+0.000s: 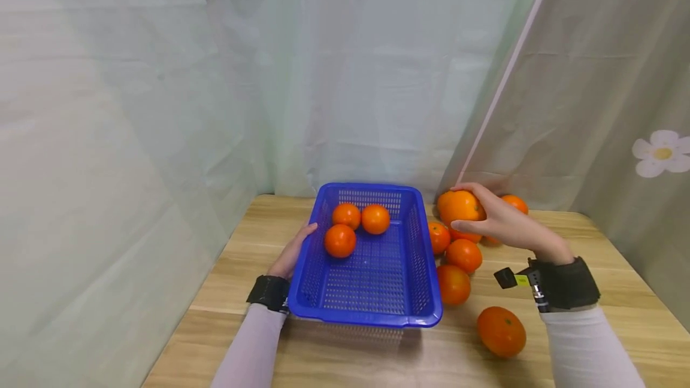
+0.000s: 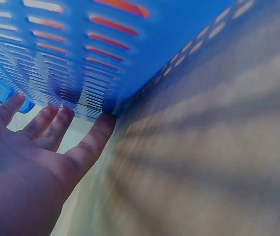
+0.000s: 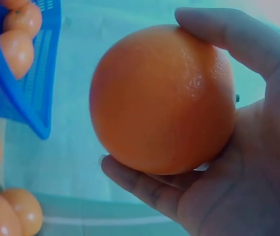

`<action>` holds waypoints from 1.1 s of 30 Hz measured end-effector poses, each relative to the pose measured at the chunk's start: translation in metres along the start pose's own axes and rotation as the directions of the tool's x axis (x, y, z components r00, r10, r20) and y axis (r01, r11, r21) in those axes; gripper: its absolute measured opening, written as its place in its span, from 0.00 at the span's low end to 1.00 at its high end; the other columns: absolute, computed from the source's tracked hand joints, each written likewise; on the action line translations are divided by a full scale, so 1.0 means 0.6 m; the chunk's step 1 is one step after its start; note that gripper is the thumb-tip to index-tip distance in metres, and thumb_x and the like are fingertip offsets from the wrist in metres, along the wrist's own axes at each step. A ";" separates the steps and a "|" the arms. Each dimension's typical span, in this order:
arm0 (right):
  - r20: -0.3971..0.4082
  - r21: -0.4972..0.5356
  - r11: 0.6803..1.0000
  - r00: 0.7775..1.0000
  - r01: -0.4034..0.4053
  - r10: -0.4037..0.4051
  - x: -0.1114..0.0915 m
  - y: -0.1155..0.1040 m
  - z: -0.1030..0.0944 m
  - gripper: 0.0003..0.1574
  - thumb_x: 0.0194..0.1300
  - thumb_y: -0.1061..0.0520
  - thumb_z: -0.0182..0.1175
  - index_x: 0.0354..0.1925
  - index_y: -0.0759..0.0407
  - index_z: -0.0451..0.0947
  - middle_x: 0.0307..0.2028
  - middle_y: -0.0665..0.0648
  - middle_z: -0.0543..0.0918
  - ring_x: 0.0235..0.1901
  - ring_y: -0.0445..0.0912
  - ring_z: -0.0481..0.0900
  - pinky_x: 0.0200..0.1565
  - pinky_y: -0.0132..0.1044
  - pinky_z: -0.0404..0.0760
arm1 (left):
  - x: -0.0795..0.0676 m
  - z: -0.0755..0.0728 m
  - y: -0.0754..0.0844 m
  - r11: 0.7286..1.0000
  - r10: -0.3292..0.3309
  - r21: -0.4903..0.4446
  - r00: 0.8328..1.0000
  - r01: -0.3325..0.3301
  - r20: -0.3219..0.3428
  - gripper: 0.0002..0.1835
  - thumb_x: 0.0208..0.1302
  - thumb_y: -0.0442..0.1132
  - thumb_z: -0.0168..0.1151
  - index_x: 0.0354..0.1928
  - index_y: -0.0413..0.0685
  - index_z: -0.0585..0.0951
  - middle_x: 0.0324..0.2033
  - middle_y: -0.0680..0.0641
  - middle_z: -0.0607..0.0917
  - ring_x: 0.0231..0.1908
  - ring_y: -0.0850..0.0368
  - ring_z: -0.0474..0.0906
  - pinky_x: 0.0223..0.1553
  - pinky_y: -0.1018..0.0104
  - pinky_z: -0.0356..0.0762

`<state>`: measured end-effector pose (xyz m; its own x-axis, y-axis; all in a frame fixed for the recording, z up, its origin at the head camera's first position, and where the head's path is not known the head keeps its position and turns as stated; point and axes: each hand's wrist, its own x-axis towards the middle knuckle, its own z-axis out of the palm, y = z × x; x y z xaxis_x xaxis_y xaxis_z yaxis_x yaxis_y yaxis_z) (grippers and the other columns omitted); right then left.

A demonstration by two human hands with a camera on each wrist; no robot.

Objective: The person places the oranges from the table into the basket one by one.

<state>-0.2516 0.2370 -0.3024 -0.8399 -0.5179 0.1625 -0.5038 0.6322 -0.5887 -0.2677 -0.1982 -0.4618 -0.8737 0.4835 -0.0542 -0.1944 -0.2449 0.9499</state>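
A blue plastic basket [image 1: 366, 317] with slotted walls stands on the table, three oranges [image 1: 340, 241] lying in its far left part. At its left side is my left hand [image 1: 291, 254], the thumb along the rim. The left wrist view shows the fingers [image 2: 93, 140] of that hand extended, their tips against the slotted wall [image 2: 56, 69]. To the right of the basket, my right hand [image 1: 504, 220] holds a large orange [image 3: 162, 101] between thumb and fingers, over a group of other oranges. Its thumb lies on one side of the fruit, its fingers on the opposite side.
Several loose oranges [image 1: 454, 285] line the basket's right side, and some are partly hidden behind my right hand. One orange [image 1: 501, 332] lies apart near the front. Pale curtains [image 1: 366, 76] hang behind the wooden table [image 1: 242, 238] and along its sides.
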 end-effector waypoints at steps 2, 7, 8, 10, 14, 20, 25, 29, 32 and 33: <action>0.013 -0.001 1.000 1.000 0.000 0.000 0.013 -0.009 0.003 0.41 0.62 0.40 0.62 0.66 0.50 0.57 0.49 0.58 0.74 0.44 0.52 0.75 0.45 0.48 0.78 | 0.001 -0.001 0.001 1.000 0.005 0.003 1.000 -0.005 0.002 0.30 0.75 0.59 0.35 0.73 0.79 0.38 0.74 0.45 0.46 0.67 0.35 0.55 0.60 0.34 0.62; 0.049 0.041 0.999 0.999 -0.015 0.013 0.052 -0.035 0.019 0.43 0.60 0.37 0.63 0.66 0.49 0.57 0.49 0.57 0.75 0.45 0.51 0.76 0.48 0.50 0.79 | 0.003 -0.004 0.001 1.000 0.018 -0.002 1.000 -0.018 -0.006 0.30 0.76 0.58 0.34 0.74 0.77 0.38 0.74 0.44 0.46 0.67 0.35 0.55 0.60 0.34 0.61; 0.058 0.051 0.999 0.998 -0.019 0.016 0.059 -0.040 0.023 0.43 0.60 0.37 0.63 0.66 0.48 0.57 0.50 0.56 0.75 0.46 0.51 0.76 0.49 0.50 0.78 | 0.003 -0.005 0.000 1.000 0.018 -0.005 1.000 -0.018 -0.007 0.30 0.76 0.58 0.34 0.74 0.77 0.38 0.74 0.43 0.46 0.67 0.35 0.55 0.60 0.34 0.61; 0.077 0.069 0.997 0.997 -0.025 0.020 0.071 -0.045 0.030 0.42 0.59 0.36 0.63 0.65 0.45 0.58 0.50 0.55 0.74 0.47 0.50 0.75 0.52 0.51 0.76 | 0.004 -0.005 -0.002 1.000 0.016 -0.013 1.000 -0.016 -0.006 0.30 0.76 0.58 0.34 0.74 0.78 0.38 0.74 0.44 0.46 0.67 0.36 0.55 0.61 0.34 0.60; 0.101 0.080 0.996 0.995 -0.029 0.021 0.087 -0.050 0.044 0.40 0.58 0.35 0.64 0.63 0.43 0.60 0.53 0.52 0.72 0.51 0.49 0.72 0.56 0.52 0.72 | 0.005 -0.002 -0.005 1.000 0.023 -0.020 1.000 -0.023 0.004 0.30 0.76 0.57 0.34 0.74 0.77 0.38 0.75 0.45 0.45 0.67 0.36 0.55 0.61 0.34 0.59; 0.114 0.102 0.994 0.993 -0.023 0.011 0.109 -0.059 0.065 0.40 0.59 0.36 0.63 0.62 0.46 0.60 0.52 0.55 0.74 0.50 0.51 0.73 0.55 0.51 0.72 | 0.007 0.000 -0.004 0.999 0.035 -0.004 0.999 -0.035 0.009 0.31 0.76 0.57 0.34 0.74 0.75 0.37 0.75 0.44 0.45 0.67 0.35 0.55 0.61 0.33 0.59; 0.137 0.139 0.990 0.990 -0.036 0.017 0.136 -0.072 0.093 0.37 0.60 0.38 0.63 0.61 0.49 0.61 0.48 0.56 0.76 0.47 0.51 0.74 0.51 0.48 0.73 | 0.008 0.000 0.000 0.999 0.034 0.001 0.999 -0.034 0.007 0.31 0.76 0.58 0.35 0.74 0.76 0.38 0.74 0.45 0.46 0.67 0.36 0.55 0.61 0.33 0.60; 0.160 0.146 0.986 0.986 -0.075 0.051 0.164 -0.067 0.127 0.37 0.61 0.38 0.63 0.60 0.50 0.60 0.44 0.57 0.77 0.41 0.51 0.76 0.45 0.45 0.75 | 0.009 0.000 -0.001 0.999 0.044 0.004 0.999 -0.044 0.002 0.31 0.76 0.58 0.34 0.74 0.75 0.37 0.75 0.44 0.46 0.67 0.36 0.55 0.60 0.33 0.60; 0.169 0.134 0.986 0.982 -0.102 0.079 0.177 -0.064 0.147 0.37 0.62 0.38 0.62 0.60 0.53 0.59 0.41 0.58 0.77 0.38 0.50 0.76 0.41 0.42 0.75 | 0.011 0.000 -0.003 0.999 0.045 0.017 0.999 -0.045 0.004 0.31 0.76 0.57 0.34 0.74 0.72 0.36 0.74 0.43 0.47 0.66 0.35 0.56 0.60 0.33 0.62; 0.169 0.125 0.986 0.982 -0.111 0.089 0.180 -0.062 0.153 0.38 0.62 0.38 0.62 0.60 0.54 0.59 0.41 0.58 0.77 0.38 0.50 0.75 0.41 0.42 0.75 | 0.012 0.000 -0.003 0.999 0.044 0.025 0.999 -0.044 0.002 0.32 0.76 0.57 0.33 0.75 0.72 0.36 0.74 0.42 0.47 0.66 0.34 0.56 0.59 0.33 0.62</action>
<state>-0.3050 0.1047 -0.3353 -0.8350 -0.5496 -0.0266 -0.3782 0.6085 -0.6976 -0.2737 -0.1944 -0.4641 -0.8804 0.4740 -0.0114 -0.1443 -0.2450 0.9587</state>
